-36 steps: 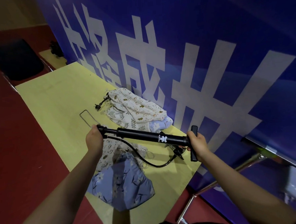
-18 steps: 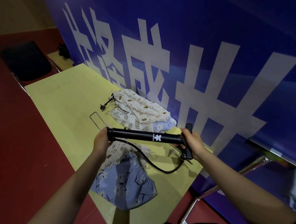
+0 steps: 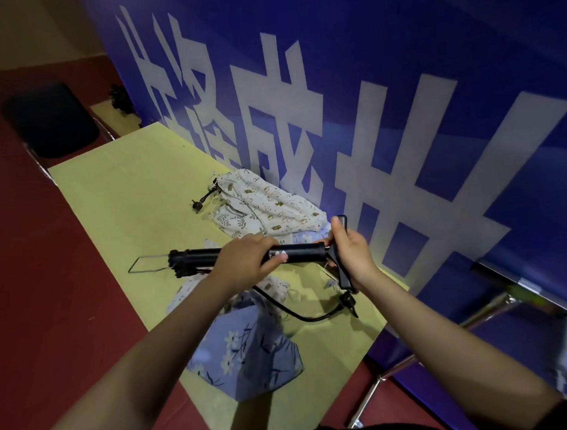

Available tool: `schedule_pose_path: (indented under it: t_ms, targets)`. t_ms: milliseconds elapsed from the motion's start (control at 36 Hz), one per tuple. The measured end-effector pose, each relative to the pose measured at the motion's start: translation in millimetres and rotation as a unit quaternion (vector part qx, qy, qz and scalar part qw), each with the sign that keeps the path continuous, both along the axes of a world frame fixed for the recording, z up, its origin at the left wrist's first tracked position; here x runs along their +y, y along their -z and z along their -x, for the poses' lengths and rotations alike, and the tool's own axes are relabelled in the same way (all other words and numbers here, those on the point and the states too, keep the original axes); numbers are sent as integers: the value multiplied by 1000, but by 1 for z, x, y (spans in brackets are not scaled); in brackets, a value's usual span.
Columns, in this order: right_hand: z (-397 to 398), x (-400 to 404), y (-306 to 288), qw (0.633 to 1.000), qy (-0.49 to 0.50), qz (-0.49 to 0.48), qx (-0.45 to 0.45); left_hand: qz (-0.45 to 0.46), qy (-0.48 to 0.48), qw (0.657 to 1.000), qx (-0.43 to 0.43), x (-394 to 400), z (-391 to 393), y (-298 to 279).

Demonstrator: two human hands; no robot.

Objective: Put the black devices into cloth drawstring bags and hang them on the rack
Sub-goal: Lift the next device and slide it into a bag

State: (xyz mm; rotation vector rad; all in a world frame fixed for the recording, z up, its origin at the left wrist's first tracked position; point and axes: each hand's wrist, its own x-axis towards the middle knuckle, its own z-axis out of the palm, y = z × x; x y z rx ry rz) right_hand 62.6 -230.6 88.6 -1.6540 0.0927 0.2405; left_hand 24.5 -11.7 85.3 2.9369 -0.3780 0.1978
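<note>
I hold a black tube-shaped device (image 3: 199,256), a hand pump with a wire foot loop at its left end, level above the yellow table (image 3: 117,197). My left hand (image 3: 245,263) grips the middle of the tube. My right hand (image 3: 351,254) grips the T-handle at its right end. A black hose (image 3: 300,314) hangs from the device down to the table. A blue flowered drawstring bag (image 3: 246,355) lies below my left forearm. White printed bags (image 3: 268,209) lie in a heap by the wall, with a black part (image 3: 202,201) poking out of one.
A blue banner wall (image 3: 401,110) with large white characters runs along the table's far edge. A dark chair (image 3: 50,118) stands on the red floor beyond the table's left end. Metal legs (image 3: 414,359) show under the table at lower right.
My left hand has slid from the tube's left end to its middle, leaving the end and wire loop bare. The handle now sits close against the tube.
</note>
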Motion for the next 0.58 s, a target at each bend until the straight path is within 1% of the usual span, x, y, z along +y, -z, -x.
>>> schedule_pose_path:
  t_ms: [28, 83, 139, 194, 250, 278, 333, 361, 417, 444, 500, 583]
  targets:
    - [-1, 0, -3, 1000, -1, -11, 1, -22, 4, 1000, -3, -1, -4, -2]
    - [-2, -3, -6, 997, 5, -68, 29, -48, -1, 999, -17, 0, -10, -7]
    - [-5, -9, -5, 990, 16, -124, 68, -52, -3, 998, -29, 1, -16, -8]
    - [-5, -14, 7, 984, 44, -145, 99, -47, -9, 998, -30, 0, -19, -9]
    - [-1, -17, 30, 982, 75, -117, 130, -35, -24, 999, -13, -3, -20, -8]
    - [4, -17, 42, 981, 74, -98, 152, -24, -33, 999, 1, -4, -19, -7]
    - [16, -17, 66, 977, 26, -49, 208, 21, -49, 998, 38, -6, -17, -4]
    - [22, -15, 75, 968, 1, -32, 249, 49, -53, 996, 57, -7, -16, -3]
    - [34, -11, 87, 946, -43, -30, 320, 100, -60, 990, 83, -9, -12, -1]
    - [37, -8, 92, 937, -68, -29, 341, 120, -66, 987, 86, -10, -10, -1]
    - [39, -3, 101, 929, -106, 5, 354, 160, -74, 980, 90, -13, -7, -2]
    - [39, 10, 110, 927, -140, 84, 339, 210, -94, 968, 95, -12, -5, -5]
